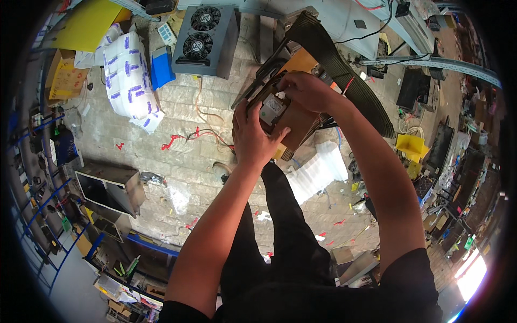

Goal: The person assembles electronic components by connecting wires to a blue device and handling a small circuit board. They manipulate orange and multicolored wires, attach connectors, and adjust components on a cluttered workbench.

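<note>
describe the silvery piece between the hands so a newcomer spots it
From the grey twin-fan box, go down and right to the brown cardboard. Between the left hand and right hand sits the silvery piece, a pale rectangle, unlike the cardboard.

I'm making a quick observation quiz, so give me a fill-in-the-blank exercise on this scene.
The grey case shows ____ round fans.
In the picture, the white wrapped bundle lies to the case's ____ side.
On the left hand, the ____ reaches farthest right, onto the brown cardboard.
The person's sleeves are ____.

Missing words: two; left; thumb; black.
</note>
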Action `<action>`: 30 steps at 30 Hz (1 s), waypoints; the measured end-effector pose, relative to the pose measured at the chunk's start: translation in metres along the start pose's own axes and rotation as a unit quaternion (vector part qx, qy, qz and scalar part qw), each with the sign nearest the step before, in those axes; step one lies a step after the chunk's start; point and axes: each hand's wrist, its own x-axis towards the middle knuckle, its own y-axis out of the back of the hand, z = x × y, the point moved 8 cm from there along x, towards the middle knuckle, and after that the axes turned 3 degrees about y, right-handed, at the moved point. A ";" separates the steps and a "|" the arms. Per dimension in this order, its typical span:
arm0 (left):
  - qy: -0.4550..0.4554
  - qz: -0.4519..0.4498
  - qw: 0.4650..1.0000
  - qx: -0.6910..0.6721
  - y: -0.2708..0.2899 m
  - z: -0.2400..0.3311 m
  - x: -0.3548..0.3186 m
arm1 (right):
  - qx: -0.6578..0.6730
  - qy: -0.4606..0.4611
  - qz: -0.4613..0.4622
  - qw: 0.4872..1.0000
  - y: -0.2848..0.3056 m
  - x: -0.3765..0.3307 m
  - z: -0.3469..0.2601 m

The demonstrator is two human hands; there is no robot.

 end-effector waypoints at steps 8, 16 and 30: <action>-0.007 0.004 1.000 0.007 -0.006 0.004 0.012 | 0.059 -0.032 -0.024 0.997 -0.004 0.002 0.008; -0.013 0.007 0.998 0.058 -0.009 0.004 0.025 | 0.010 -0.025 0.001 1.000 -0.010 0.006 0.013; -0.011 0.012 0.999 0.035 -0.008 0.002 0.024 | -0.221 0.197 0.198 0.935 -0.010 -0.026 -0.011</action>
